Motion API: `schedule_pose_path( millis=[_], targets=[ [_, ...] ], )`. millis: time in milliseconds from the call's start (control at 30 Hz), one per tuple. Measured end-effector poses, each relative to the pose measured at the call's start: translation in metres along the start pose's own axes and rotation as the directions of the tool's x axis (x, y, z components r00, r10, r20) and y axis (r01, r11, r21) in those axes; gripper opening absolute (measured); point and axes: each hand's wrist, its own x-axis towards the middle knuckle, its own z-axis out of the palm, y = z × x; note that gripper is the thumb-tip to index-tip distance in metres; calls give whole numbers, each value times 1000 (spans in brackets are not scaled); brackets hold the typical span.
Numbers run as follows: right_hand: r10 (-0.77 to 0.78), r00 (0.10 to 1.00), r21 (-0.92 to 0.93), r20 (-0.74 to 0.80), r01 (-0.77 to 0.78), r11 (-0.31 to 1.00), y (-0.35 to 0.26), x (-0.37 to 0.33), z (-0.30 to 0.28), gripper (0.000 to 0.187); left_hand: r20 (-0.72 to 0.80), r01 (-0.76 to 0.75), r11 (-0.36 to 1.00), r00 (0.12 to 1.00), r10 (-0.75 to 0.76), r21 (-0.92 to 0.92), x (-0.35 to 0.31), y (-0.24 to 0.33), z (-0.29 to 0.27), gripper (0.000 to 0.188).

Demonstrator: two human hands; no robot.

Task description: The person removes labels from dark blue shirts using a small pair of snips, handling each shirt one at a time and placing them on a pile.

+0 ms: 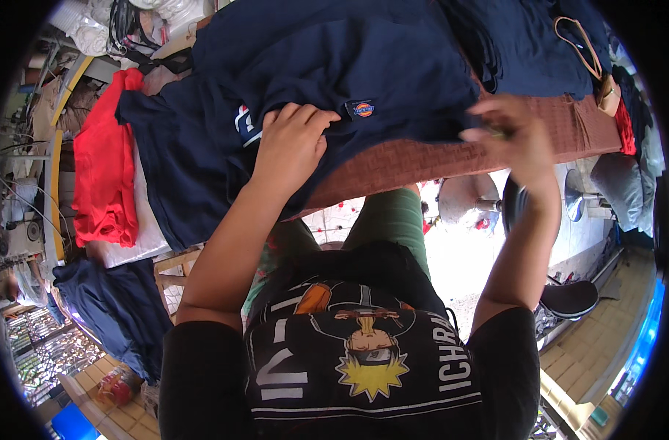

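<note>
A navy blue shirt (334, 55) lies spread over the cushioned surface before me, a small coloured label (363, 110) showing on it. My left hand (293, 141) is closed on its cloth just left of that label, thumb and forefinger pinched together. To the left of my wrist, part of a white print (245, 126) shows on the fabric. By the shirt's right edge, my right hand (516, 139) is blurred by motion. Its fingers are curled around something small and dark that I cannot make out.
Brown woven-pattern cloth (400, 163) covers the surface. More navy garments (521, 48) are piled at the far right, near a tan strap (580, 48). A red garment (103, 169) lies at the left, with another navy garment (118, 308) lower down. Stools (466, 202) stand below right.
</note>
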Motion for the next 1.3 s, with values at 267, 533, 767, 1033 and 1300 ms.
schedule_pose_path(
  millis=[267,533,767,1033,1300],
  targets=[
    [-153,988,235,-27,155,960,-1,32,95,31,-91,78,759,980,-178,-647,19,-7,-52,21],
    [-100,989,390,-112,136,911,-3,43,70,13,22,160,688,979,-205,-708,13,-13,-56,25],
    [97,802,154,-590,-6,988,39,37,49,13,-146,-122,706,989,26,-698,3,-6,-77,20],
    [80,920,116,-383,-38,993,-23,1,65,11,-125,29,691,977,-172,-722,-29,-1,-69,12],
    [-272,952,66,-142,283,957,-48,-9,94,23,-8,-86,921,996,90,-380,-25,42,-14,42]
  ],
)
